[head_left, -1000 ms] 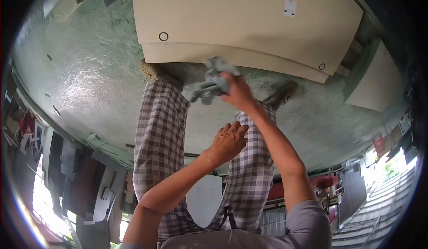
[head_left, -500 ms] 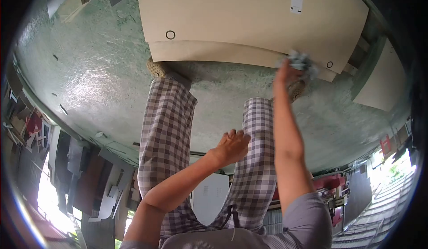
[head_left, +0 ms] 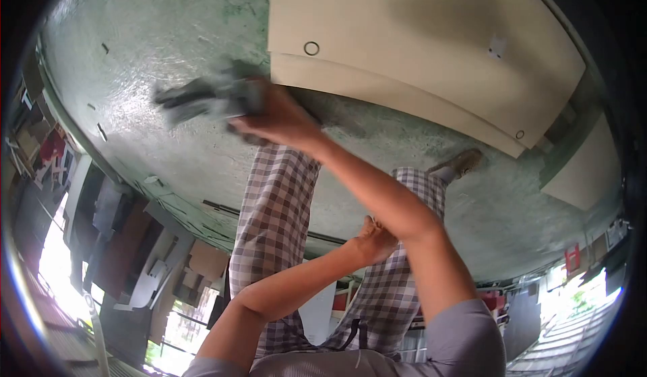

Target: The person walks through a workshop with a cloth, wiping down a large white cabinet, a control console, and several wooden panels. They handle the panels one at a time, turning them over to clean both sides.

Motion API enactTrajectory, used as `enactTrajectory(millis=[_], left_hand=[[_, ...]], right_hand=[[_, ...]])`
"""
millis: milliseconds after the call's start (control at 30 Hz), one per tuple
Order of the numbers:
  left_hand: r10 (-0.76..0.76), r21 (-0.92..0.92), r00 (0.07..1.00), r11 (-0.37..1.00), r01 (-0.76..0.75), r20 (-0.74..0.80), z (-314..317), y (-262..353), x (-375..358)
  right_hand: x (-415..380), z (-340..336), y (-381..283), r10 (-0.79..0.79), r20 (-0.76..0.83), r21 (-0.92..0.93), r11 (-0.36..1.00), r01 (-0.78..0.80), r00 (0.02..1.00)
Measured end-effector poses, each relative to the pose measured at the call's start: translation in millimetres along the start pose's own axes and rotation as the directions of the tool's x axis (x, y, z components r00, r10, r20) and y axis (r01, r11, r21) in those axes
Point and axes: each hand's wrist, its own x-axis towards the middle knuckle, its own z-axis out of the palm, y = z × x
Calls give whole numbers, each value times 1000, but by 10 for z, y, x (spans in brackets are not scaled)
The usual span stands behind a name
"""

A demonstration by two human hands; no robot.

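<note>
My right hand [head_left: 283, 117] is shut on a grey cloth [head_left: 202, 99], which is blurred by motion and held out over the green floor [head_left: 155, 33] at the upper left. My left hand [head_left: 375, 239] rests flat on my checked trouser leg [head_left: 273, 208] with nothing in it, partly hidden behind my right forearm. Two large beige boards [head_left: 418, 33] lie stacked on the floor beyond my feet, each with a small round hole near a corner.
My shoe [head_left: 465, 161] stands on the floor close to the lower board's edge. Another pale panel [head_left: 583, 168] lies at the right. Dark boards and offcuts [head_left: 121, 242] are piled along the left side. Bright daylight shows at both lower corners.
My right hand has swung the cloth from the boards' right edge across to the left, over the bare floor. The view has shifted, and my left hand has stayed on my leg.
</note>
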Motion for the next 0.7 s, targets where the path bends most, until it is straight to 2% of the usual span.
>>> enactTrajectory(millis=[33,67,100,133,167,233,300,333,400,467,500,533,567,600,633,667,700], left_hand=[[-111,-28,989,994,109,-93,-194,131,-148],[-89,-11,996,996,89,-28,-327,141,-206],[-67,6,997,998,67,39,-424,105,-255],[-71,3,997,997,71,25,-464,70,-293],[-70,17,997,997,71,-9,-480,49,-322],[-78,23,996,997,80,-51,-522,51,-372],[-69,-16,994,998,68,-79,-571,27,-434],[-85,2,995,996,85,-59,-530,20,-416],[-74,49,997,996,75,-20,-502,18,-434],[-65,97,998,993,63,20,-498,9,-424],[-114,143,991,984,104,66,-515,-8,-397],[-163,196,981,971,140,105,-507,-27,-376],[-65,84,976,993,84,-205,-92,-275,-192],[39,27,869,999,-30,-494,320,-516,-12],[-60,-109,862,994,5,-503,159,-542,-56],[-158,-245,848,969,34,-507,-11,-567,-103],[-202,-428,810,901,-66,-551,-148,-576,-235]], right_hand=[[-203,-196,151,-109,-195,-84,992,94,975],[-467,-421,79,18,-369,-250,961,-117,929],[-730,-643,0,144,-524,-335,871,-359,839],[-1071,-1077,163,249,-610,-284,817,-502,752],[-1352,-1216,172,-1,-757,-299,890,-345,654],[-2115,-1863,476,-46,-909,-91,992,-90,414],[-2437,-2163,554,235,-972,233,965,-117,7],[-2322,-2155,660,236,-972,233,965,-124,10],[-1795,-2097,945,243,-966,226,960,-164,89],[-906,-1699,1355,276,-877,139,929,-344,392],[-424,-1302,1429,387,-735,222,914,-341,557],[-25,-930,1442,361,-454,93,929,-359,815],[354,-462,1179,472,-374,-273,766,-581,798],[573,110,781,402,-384,-467,692,-550,831],[747,453,1035,74,-262,-434,882,-186,962],[739,811,790,-50,-165,-443,896,-29,985],[585,1070,504,-89,-139,-458,889,15,986]])
